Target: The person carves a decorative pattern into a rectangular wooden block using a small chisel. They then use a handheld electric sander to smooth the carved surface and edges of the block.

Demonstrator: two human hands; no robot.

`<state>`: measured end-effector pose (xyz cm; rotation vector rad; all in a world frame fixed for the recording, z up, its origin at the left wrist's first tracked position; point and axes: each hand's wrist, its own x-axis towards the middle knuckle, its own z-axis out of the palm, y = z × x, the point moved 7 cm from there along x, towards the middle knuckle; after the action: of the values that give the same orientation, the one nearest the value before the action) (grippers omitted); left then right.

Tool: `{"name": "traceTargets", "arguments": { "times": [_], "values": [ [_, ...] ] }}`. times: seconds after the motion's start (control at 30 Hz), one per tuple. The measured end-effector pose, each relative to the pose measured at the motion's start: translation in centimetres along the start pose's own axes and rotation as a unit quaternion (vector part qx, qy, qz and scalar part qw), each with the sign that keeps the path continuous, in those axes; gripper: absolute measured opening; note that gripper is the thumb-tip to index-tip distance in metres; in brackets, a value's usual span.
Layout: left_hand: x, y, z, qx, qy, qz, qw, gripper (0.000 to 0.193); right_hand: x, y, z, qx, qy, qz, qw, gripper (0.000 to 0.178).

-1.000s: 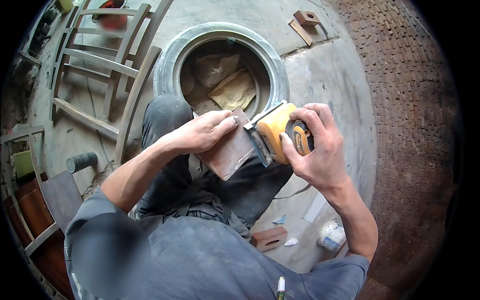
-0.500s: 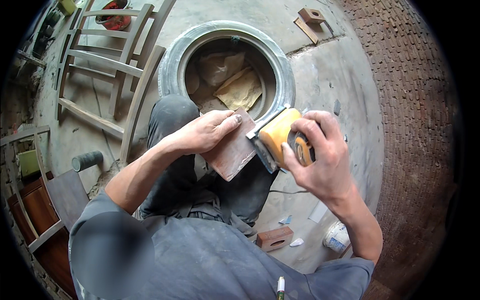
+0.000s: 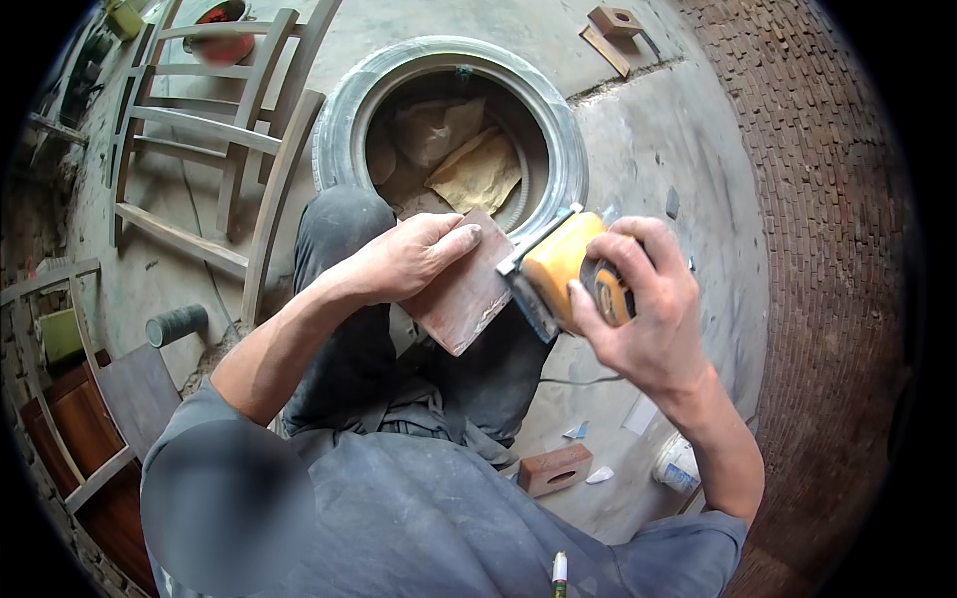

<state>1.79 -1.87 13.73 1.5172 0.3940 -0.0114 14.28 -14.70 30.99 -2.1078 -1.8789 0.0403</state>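
My left hand [image 3: 404,261] grips a flat reddish-brown board [image 3: 461,294] by its upper left side, thumb on the near face. The board is tilted above my lap, and a pale ragged patch runs along its lower right edge. In my right hand [image 3: 656,314] is a yellow and black electric sander [image 3: 560,257], fingers wrapped round its body. Its flat sanding pad stands on edge towards the board's right side; whether the two touch I cannot tell. Just beyond both hands lies a dusty tyre [image 3: 344,120] with a crumpled yellowish sheet [image 3: 478,177] inside.
Wooden chair frames [image 3: 204,115] stand at the far left, with a red bucket [image 3: 221,48] behind. A dark green cylinder [image 3: 177,325] lies on the floor. Near my right side are a brick [image 3: 554,470], a white tub [image 3: 678,464] and a cord [image 3: 583,381]. Another brick [image 3: 614,22] lies far right.
The view has shifted slightly. Both hands keep their grip on the board and sander, and the gap between these looks nearly the same.
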Motion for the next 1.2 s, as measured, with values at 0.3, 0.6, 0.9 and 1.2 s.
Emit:
{"name": "traceTargets", "arguments": {
  "times": [0.3,0.6,0.9,1.2],
  "values": [
    [0.0,-0.3,0.0,-0.013,-0.002,-0.026,1.0,0.043,-0.7,-0.8,-0.3,-0.016,-0.017,-0.003,1.0,0.035],
    [0.2,-0.8,0.0,-0.004,0.008,-0.007,1.0,0.046,-0.7,-1.0,-0.4,-0.013,-0.01,-0.013,1.0,0.034],
    [0.0,-0.6,-0.1,0.006,0.013,-0.006,1.0,0.046,-1.5,-2.4,-0.2,0.004,-0.042,-0.04,0.998,0.034],
    [-0.3,-1.0,0.4,-0.024,0.01,-0.011,1.0,0.043,-1.2,-2.6,0.1,-0.002,-0.044,-0.004,0.999,0.036]
  ]
}}
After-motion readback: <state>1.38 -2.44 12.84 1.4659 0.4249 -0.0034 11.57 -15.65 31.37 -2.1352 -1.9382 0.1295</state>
